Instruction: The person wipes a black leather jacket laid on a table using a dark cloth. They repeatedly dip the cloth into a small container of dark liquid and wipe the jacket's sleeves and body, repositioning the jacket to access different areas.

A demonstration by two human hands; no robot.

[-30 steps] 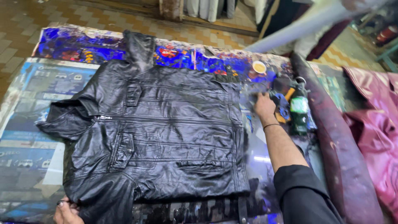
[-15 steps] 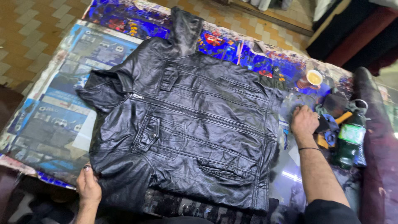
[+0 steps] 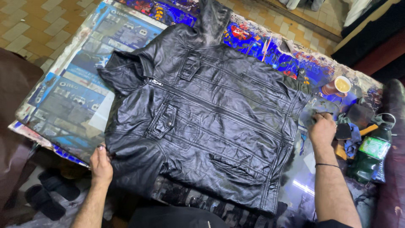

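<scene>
A black leather jacket [image 3: 211, 114] lies front-up and spread flat on a table covered with a blue printed sheet [image 3: 71, 97]. Its collar points to the far side. My left hand [image 3: 101, 164] grips the jacket's near left corner at the table's edge. My right hand [image 3: 322, 128] rests on the table just right of the jacket, beside the sleeve seam. Its fingers are curled under, and I cannot see whether anything is inside them.
Right of my right hand lie a green bottle [image 3: 371, 154], a blue rag [image 3: 352, 143], an orange-handled tool [image 3: 368, 128] and a cup of tan liquid [image 3: 341, 84]. Maroon leather [image 3: 396, 126] lies at the far right. Dark footwear [image 3: 46, 190] sits on the floor by the table's near left corner.
The view has swung so more of the table's left side shows. My left hand stays on the jacket's near corner. My right hand stays beside the jacket's right edge.
</scene>
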